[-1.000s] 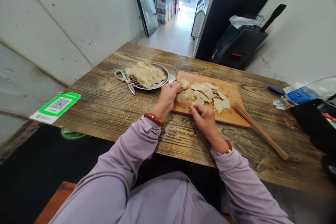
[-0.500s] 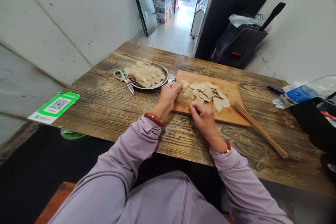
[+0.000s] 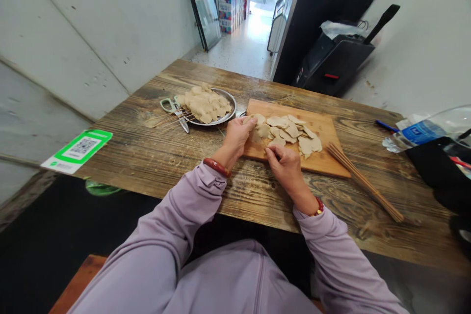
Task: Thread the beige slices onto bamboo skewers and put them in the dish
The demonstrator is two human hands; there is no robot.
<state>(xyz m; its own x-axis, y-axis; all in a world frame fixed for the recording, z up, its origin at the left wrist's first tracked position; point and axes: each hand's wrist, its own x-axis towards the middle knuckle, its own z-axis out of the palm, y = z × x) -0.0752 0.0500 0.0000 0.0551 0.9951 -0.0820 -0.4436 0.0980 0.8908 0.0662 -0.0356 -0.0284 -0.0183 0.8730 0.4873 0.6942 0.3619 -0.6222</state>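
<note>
Over the left end of a wooden cutting board (image 3: 312, 164), my left hand (image 3: 237, 135) is closed, thumb and fingers pinching a thin beige slice (image 3: 259, 119). My right hand (image 3: 285, 162) is closed in a pinch at the board's near edge; whatever its fingertips hold is too small to make out. Loose beige slices (image 3: 290, 129) lie in an overlapping pile on the board beyond both hands. A bundle of thin wooden skewers (image 3: 368, 184) rests partly on the board's right end. To the left, a round metal plate (image 3: 230, 100) carries skewered slices (image 3: 204, 103), their sticks poking out leftward.
Green-handled scissors (image 3: 167, 104) lie against the plate's left side. A green-and-white QR code card (image 3: 79, 149) is at the table's left edge. On the right are a clear plastic bottle (image 3: 423, 132) and a blue pen (image 3: 386, 125). A black bin-like container (image 3: 331, 59) stands behind the table.
Both hands stay almost in place, still pinching; the left hand and the slice in it have shifted very slightly. The pile, plate and skewer bundle look the same.
</note>
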